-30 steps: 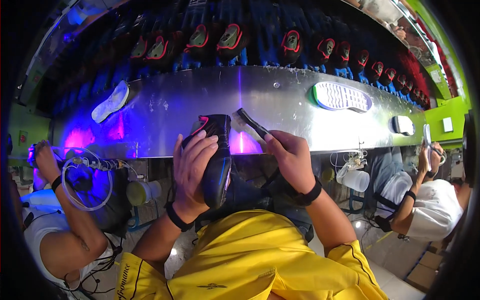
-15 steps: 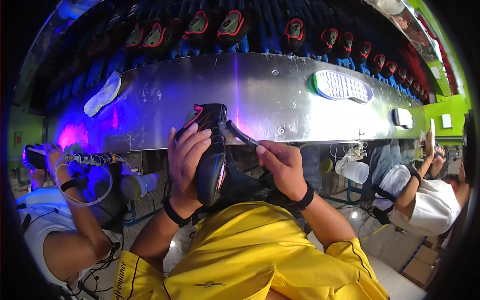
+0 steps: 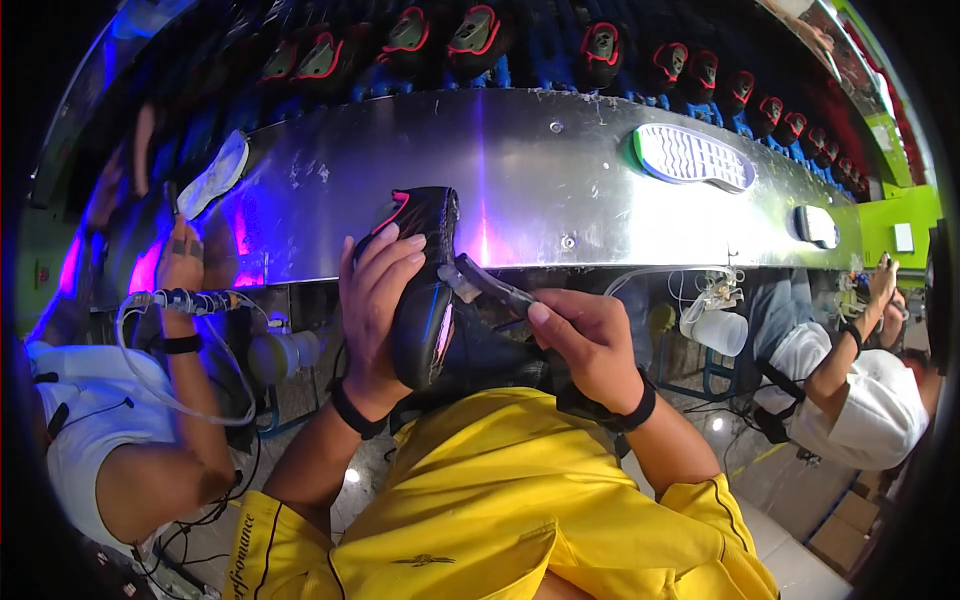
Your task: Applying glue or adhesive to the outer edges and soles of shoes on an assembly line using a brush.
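A black shoe upper (image 3: 424,335) with red trim at its collar is held up over the near edge of the metal bench. My left hand (image 3: 378,305) grips it from the left side, fingers laid across its top. In my right hand (image 3: 596,345) is a dark-handled brush (image 3: 497,286), pinched between thumb and fingers. The brush's pale, bristle-like head lies against the right side of the shoe, around its middle; the exact contact is too small to make out.
On the metal bench (image 3: 370,130) lie a white sole (image 3: 695,158) at right, a smaller one (image 3: 818,227) beyond it, and a pale sole (image 3: 214,175) at left. Behind runs a rack of black shoes (image 3: 472,35). Co-workers sit either side; a white cup (image 3: 720,331) hangs at right.
The brush has moved down along the shoe's side, from near its upper end toward the middle. At left, a co-worker's hand has come up beside the pale sole.
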`<state>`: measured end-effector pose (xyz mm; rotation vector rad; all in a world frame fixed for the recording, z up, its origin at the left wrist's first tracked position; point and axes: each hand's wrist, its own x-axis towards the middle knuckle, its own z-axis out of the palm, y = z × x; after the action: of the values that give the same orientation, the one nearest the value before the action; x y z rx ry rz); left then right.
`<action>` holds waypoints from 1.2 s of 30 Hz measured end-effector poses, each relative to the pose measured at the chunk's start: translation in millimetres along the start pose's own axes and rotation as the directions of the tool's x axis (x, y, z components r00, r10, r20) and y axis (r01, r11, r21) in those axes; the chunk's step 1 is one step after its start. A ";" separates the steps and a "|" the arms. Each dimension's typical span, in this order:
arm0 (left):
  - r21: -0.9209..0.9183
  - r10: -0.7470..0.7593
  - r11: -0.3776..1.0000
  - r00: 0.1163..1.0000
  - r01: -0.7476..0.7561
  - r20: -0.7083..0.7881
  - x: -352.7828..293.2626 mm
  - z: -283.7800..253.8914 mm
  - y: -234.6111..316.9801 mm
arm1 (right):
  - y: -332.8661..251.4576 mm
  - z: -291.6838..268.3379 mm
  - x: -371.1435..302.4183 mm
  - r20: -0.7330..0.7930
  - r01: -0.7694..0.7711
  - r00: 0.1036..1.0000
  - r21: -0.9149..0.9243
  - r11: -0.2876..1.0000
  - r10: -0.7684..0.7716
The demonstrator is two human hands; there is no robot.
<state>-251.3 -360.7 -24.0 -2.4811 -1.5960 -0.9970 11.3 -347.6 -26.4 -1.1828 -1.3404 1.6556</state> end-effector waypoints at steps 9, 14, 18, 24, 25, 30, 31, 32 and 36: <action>0.018 -0.032 0.999 0.999 0.032 -0.012 25.7 -2.6 25.0 | -6.0 0.0 -21.8 -0.093 0.267 0.957 -0.085 0.960 -0.274; 0.027 -0.116 0.993 0.993 0.117 -0.038 40.8 6.9 35.9 | -7.7 -4.2 -29.8 -0.118 0.336 0.931 -0.082 0.938 -0.344; 0.058 -0.173 0.983 0.985 0.174 -0.029 60.2 6.4 47.6 | -12.2 -8.8 -35.3 -0.184 0.394 0.888 -0.168 0.903 -0.422; 0.102 -0.201 0.975 0.978 0.195 0.050 84.6 3.9 51.6 | -43.3 -28.7 -31.3 -0.200 0.390 0.845 -0.406 0.827 -0.497; 0.102 -0.200 0.976 0.979 0.194 0.046 87.9 3.0 50.1 | -48.4 -31.3 -27.9 -0.198 0.393 0.843 -0.408 0.824 -0.500; 0.030 -0.174 0.985 0.979 0.172 0.108 107.2 -5.3 32.7 | -62.2 -46.9 4.8 -0.094 0.495 0.763 -0.552 0.671 -0.640; 0.038 -0.166 0.986 0.980 0.163 0.107 110.3 -7.7 30.5 | -63.9 -48.8 11.6 -0.075 0.519 0.751 -0.547 0.657 -0.656; 0.007 -0.186 0.982 0.974 0.187 0.133 113.0 -10.3 28.4 | -62.1 -51.1 19.5 -0.075 0.543 0.742 -0.515 0.663 -0.666; 0.003 -0.235 0.971 0.951 0.239 0.202 122.7 -13.6 15.8 | -47.9 -46.8 49.6 -0.089 0.577 0.758 -0.372 0.727 -0.646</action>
<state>-211.8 -273.8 56.0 -2.5188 -1.9929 -0.8072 36.5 -275.3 6.7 -0.9002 -1.6725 0.8223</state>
